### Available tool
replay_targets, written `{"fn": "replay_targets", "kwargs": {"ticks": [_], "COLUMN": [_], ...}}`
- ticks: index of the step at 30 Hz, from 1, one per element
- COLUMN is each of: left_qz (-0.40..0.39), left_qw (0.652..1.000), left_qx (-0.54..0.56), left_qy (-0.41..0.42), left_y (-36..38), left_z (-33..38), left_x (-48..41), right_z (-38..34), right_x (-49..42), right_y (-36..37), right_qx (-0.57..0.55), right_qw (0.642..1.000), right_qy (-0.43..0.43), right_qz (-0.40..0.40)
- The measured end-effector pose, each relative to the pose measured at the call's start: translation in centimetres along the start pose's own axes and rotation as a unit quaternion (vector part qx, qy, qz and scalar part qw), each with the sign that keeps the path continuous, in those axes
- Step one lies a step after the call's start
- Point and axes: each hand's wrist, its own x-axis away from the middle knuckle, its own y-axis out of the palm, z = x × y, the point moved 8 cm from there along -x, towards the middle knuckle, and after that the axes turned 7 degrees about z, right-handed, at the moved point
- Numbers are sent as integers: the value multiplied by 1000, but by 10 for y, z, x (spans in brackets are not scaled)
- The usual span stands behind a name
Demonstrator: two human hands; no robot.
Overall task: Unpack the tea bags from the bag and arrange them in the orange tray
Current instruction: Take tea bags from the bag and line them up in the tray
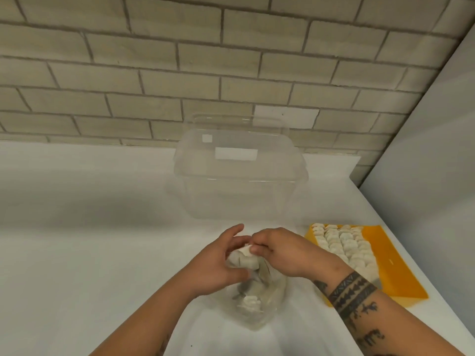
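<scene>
The left hand and right hand are bare; black patterned tattoo bands ring the right wrist, smaller figures beyond.

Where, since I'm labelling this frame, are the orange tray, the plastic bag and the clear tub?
orange tray [385, 253], head view, bare orange floor near its right side.
plastic bag [257, 317], head view, lower end nearest the camera.
clear tub [239, 199], head view, front wall.

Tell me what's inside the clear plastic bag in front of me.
Pale round tea bags show through the clear plastic bag. The left hand and right hand cover its top, gripping a clump; what lies beneath them is hidden.
</scene>
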Motion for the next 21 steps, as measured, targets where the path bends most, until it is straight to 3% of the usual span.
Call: {"fn": "replay_targets", "kwargs": {"ticks": [5, 9, 11, 14, 17, 21], "left_qz": [-7, 92, 156, 222, 222, 200], "left_qw": [983, 951, 924, 876, 826, 827], "left_qx": [180, 287, 334, 401, 487, 496], "left_qy": [-21, -75, -105, -150, -175, -176], "left_y": [1, -19, -31, -39, -33, -25], "left_z": [11, -4, -18, -38, -48, -50], "left_x": [-10, -12, -11, -7, -6, -5], "right_z": [-13, -2, 6, 8, 8, 11], "right_x": [-11, -17, -17, -18, -21, -27], "right_y": [-18, -26, -19, 10, 54, 85], "right_qx": [-112, -195, -201, -112, 22, 151], "right_qw": [992, 967, 961, 984, 997, 988], "right_qy": [-3, 35, 65, 88, 71, -3], "right_qz": [50, 158, 175, 105, 4, 22]}}
